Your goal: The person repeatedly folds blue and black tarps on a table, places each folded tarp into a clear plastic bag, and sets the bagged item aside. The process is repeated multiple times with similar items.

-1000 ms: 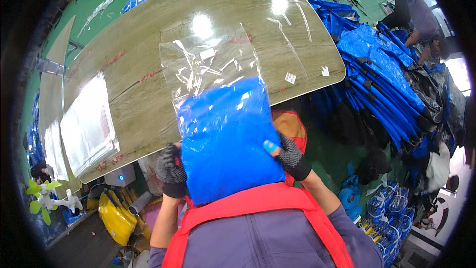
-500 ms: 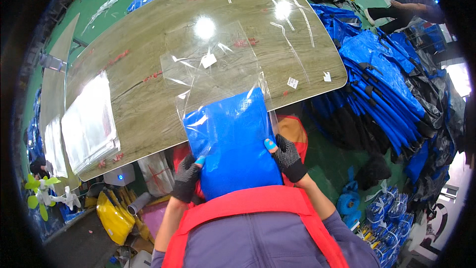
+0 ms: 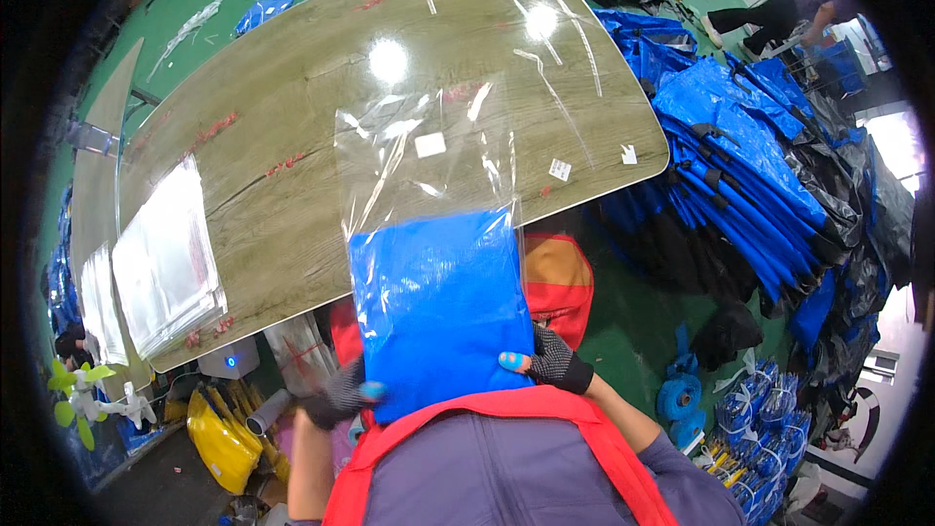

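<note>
A folded blue tarp [image 3: 438,302] lies against my front at the table's near edge, with a clear plastic bag [image 3: 409,170] around its far part. The bag's loose far end stretches over the tabletop, and a white label [image 3: 430,144] shows at it. My left hand [image 3: 336,395], in a dark dotted glove with bare fingers, is closed on the tarp's near left edge; it is slightly blurred. At the near right edge my right hand [image 3: 558,358] grips the tarp, its blue-wrapped thumb on top and its other fingers hidden underneath.
A stack of clear bags [image 3: 170,258] lies on the wood-look table [image 3: 282,224] at left. Blue tarps with poles [image 3: 750,185] are heaped at right. Coils of blue strap [image 3: 679,396] and a yellow bundle [image 3: 219,438] are below. Another person [image 3: 789,15] bends at far right.
The tarp has come nearer to my body and straightened, with the bag's far end drawn out longer. Both my hands have moved nearer to me, the left one farther.
</note>
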{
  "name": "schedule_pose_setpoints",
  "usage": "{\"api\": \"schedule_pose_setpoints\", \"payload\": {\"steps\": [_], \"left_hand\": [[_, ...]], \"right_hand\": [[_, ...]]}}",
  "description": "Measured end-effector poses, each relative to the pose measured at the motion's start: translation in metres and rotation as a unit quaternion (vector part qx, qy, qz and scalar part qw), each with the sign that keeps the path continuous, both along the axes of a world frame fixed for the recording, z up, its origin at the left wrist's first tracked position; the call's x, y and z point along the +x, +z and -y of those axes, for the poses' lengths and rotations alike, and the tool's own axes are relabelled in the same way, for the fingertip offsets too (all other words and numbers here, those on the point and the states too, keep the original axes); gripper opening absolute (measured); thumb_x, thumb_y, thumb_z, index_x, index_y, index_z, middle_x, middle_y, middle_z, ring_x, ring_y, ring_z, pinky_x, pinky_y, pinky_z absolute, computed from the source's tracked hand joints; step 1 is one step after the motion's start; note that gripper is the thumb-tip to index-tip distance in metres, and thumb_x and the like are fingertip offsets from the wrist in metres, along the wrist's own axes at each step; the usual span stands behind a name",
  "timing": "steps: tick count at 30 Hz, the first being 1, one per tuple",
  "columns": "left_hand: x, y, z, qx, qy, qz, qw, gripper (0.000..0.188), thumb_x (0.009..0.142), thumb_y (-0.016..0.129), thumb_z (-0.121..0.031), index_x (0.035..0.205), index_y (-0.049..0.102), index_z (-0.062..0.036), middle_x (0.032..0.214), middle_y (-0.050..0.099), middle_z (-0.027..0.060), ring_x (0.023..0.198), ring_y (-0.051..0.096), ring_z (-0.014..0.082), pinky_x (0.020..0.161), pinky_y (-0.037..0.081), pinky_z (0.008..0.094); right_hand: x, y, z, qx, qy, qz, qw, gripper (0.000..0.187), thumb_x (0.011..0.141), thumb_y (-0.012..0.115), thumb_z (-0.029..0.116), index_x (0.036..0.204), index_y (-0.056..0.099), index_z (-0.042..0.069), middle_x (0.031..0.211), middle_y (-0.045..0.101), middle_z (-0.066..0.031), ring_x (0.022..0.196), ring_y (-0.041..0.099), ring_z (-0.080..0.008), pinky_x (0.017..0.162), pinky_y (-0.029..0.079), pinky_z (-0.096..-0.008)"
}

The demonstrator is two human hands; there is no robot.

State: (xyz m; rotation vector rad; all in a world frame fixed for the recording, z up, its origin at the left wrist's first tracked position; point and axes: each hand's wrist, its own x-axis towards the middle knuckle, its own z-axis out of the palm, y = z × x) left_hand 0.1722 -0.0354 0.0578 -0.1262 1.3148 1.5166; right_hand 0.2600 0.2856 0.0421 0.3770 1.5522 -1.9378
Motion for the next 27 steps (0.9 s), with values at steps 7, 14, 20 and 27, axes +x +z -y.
{"api": "schedule_pose_setpoints", "payload": {"steps": [7,14,20,27], "left_hand": [[-0.026,-0.008,-0.029,0.056,0.108,-0.156,0.98,0.085,0.075,0.079,-0.03,0.142,0.034,-0.0042,0.134,0.05,0.0124,0.12,0.049,0.0225,0.101,0.04,0.0393],[-0.022,0.011,-0.017,0.064,0.284,-0.041,0.956,0.079,0.08,0.071,-0.04,0.141,0.036,-0.005,0.132,0.051,0.0125,0.119,0.05,0.0247,0.098,0.044,0.0409],[-0.017,-0.002,-0.015,0.015,0.177,-0.065,0.982,0.071,0.08,0.074,-0.033,0.137,0.042,-0.0045,0.125,0.055,0.0109,0.114,0.053,0.0228,0.096,0.044,0.0365],[-0.01,-0.01,-0.006,-0.084,0.173,-0.104,0.976,0.056,0.088,0.066,-0.034,0.132,0.05,-0.0033,0.119,0.06,0.0094,0.102,0.055,0.0176,0.089,0.046,0.0363]], "right_hand": [[-0.06,0.012,-0.019,-0.002,-0.066,-0.006,0.998,0.076,0.083,0.068,0.046,0.138,0.041,0.001,0.131,0.053,-0.0166,0.12,0.051,-0.0235,0.103,0.04,-0.0389],[-0.055,0.023,0.006,0.0,0.02,-0.112,0.994,0.059,0.085,0.07,0.033,0.129,0.047,0.002,0.111,0.062,-0.0087,0.095,0.059,-0.0144,0.082,0.049,-0.0304],[-0.07,0.029,0.009,0.082,-0.197,-0.136,0.968,0.034,0.089,0.065,0.029,0.106,0.06,0.0,0.094,0.063,-0.0054,0.087,0.057,-0.0117,0.081,0.047,-0.0284],[-0.07,0.014,0.014,0.04,-0.186,-0.169,0.967,0.052,0.085,0.069,0.027,0.126,0.051,0.001,0.112,0.062,-0.013,0.103,0.058,-0.0206,0.094,0.045,-0.0354]]}}
